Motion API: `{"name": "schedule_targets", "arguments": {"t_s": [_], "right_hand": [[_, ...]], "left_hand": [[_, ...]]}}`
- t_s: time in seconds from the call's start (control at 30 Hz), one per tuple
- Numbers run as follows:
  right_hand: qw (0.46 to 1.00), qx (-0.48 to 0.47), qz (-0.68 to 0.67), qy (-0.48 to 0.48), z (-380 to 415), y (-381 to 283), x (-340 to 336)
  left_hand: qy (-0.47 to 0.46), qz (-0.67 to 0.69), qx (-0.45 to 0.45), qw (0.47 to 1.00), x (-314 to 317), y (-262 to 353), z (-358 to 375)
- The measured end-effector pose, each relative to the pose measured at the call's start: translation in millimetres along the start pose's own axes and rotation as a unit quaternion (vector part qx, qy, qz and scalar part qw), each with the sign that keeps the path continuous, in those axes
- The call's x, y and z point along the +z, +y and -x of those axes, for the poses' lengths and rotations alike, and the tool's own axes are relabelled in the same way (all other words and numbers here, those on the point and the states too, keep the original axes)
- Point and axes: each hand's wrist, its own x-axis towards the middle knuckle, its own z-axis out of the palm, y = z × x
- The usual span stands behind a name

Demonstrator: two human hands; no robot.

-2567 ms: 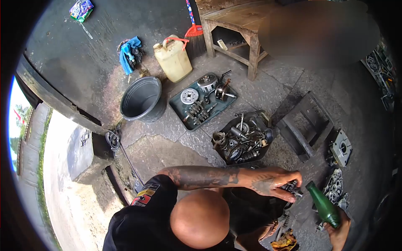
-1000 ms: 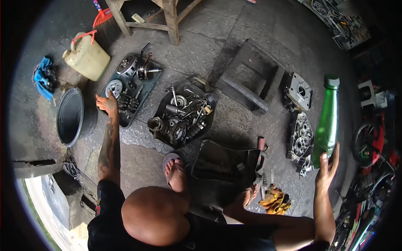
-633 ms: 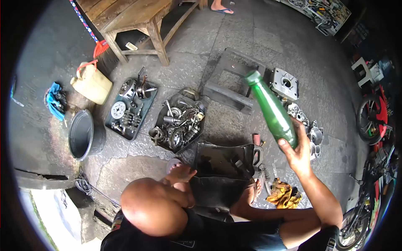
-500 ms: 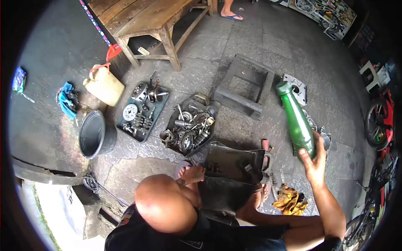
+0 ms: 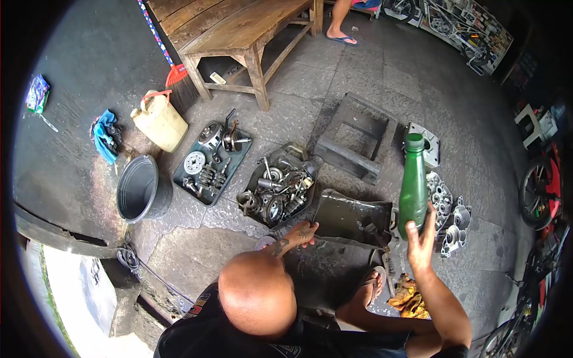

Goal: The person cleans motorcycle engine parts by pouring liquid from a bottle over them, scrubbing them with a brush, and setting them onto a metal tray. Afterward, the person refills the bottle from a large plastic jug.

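In the head view my right hand [image 5: 422, 235] is wrapped round the lower part of a green bottle [image 5: 413, 185], held upright with its open neck at the top. My left hand [image 5: 300, 234] reaches past my bent knee [image 5: 256, 292], its fingers curled at the near left corner of a dark, shallow pan [image 5: 349, 212]. Dark, wet-looking liquid lies in the pan. Left of the pan, a tray of metal engine parts [image 5: 276, 190] stands close to my left hand. Metal engine casings [image 5: 455, 230] lie on the floor just beyond the bottle.
A second tray [image 5: 225, 185] with gears and a shaft lies left, beside a black bucket [image 5: 140, 188] and a cream jerrycan [image 5: 160, 122]. Ahead stand a low grey stool frame [image 5: 358, 134] and a wooden bench [image 5: 239, 30]. A stained yellow cloth [image 5: 409, 296] lies by my right foot. Another person's foot [image 5: 341, 39] shows behind.
My right hand has brought the bottle left and turned it more upright. My left hand has come into clear view at the pan's corner. The view has shifted slightly.
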Motion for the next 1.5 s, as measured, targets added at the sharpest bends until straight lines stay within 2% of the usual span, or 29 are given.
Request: {"name": "schedule_targets", "arguments": {"t_s": [0.1,0.13,0.17,0.2,0.23,0.3,0.37,0.4,0.43,0.5,0.57,0.6,0.63,0.7,0.77,0.8,0.83,0.9,0.97,1.03,1.2,1.37,1.43,1.5], "right_hand": [[0.999,-0.024,-0.037,0.018,20,25,51],[1.0,-0.009,-0.016,-0.008,27,27,67],[0.999,0.009,0.007,-0.033,37,28,83],[0.999,0.013,0.017,-0.037,49,30,103],[0.999,0.013,0.028,-0.041,57,33,125],[0.996,0.007,0.046,-0.071,72,33,163],[0.997,-0.014,-0.001,-0.082,79,25,190],[0.995,-0.023,0.001,-0.101,81,22,200],[0.992,-0.033,0.003,-0.12,81,22,207],[0.986,-0.045,0.029,-0.159,81,19,210],[0.99,-0.073,0.026,-0.116,81,21,207],[0.993,-0.057,0.028,-0.101,79,19,204],[0.995,-0.04,0.03,-0.088,78,18,201],[0.996,-0.009,-0.004,-0.085,67,11,200],[0.991,0.018,0.025,-0.132,50,-18,188],[0.98,0.014,0.078,-0.185,41,-26,182],[0.979,0.012,0.082,-0.187,36,-30,177],[0.936,-0.058,0.215,-0.274,28,-38,171],[0.909,-0.145,0.263,-0.291,30,-36,169],[0.871,-0.156,0.332,-0.327,35,-16,173],[0.864,-0.104,0.329,-0.367,34,-21,177],[0.863,-0.158,0.287,-0.384,35,-9,180],[0.861,-0.168,0.276,-0.392,31,-4,182],[0.837,-0.239,0.265,-0.414,28,-4,184]], "left_hand": [[-0.043,0.102,0.009,0.994,1,-3,-25],[-0.035,0.225,0.07,0.971,-11,-8,-25],[-0.043,0.343,0.132,0.929,-22,-13,-25],[-0.021,0.424,0.234,0.875,-27,-21,-31],[-0.002,0.396,0.279,0.875,-51,-20,-21],[-0.018,0.353,0.308,0.884,-75,-27,-10],[0.076,0.331,0.314,0.887,-87,-25,4],[0.052,0.373,0.252,0.891,-77,-39,1],[0.116,0.37,0.262,0.884,-78,-43,7],[0.159,0.335,0.223,0.901,-63,-73,10],[0.18,0.31,0.213,0.909,-57,-86,20],[0.202,0.286,0.196,0.916,-54,-93,26],[0.205,0.287,0.189,0.916,-47,-97,31],[0.211,0.162,0.25,0.931,-23,-92,30],[0.193,0.139,0.276,0.931,1,-83,31],[0.153,0.13,0.254,0.946,10,-81,30],[0.156,0.134,0.254,0.945,17,-79,29],[0.2,0.118,0.261,0.937,29,-79,23],[0.214,0.081,0.288,0.93,44,-84,18],[0.196,0.117,0.292,0.929,65,-85,8],[0.216,0.173,0.262,0.925,83,-76,-3],[0.16,0.199,0.257,0.932,83,-79,-8],[0.167,0.185,0.239,0.938,86,-81,-9],[0.146,0.166,0.236,0.946,83,-81,-5]]}}
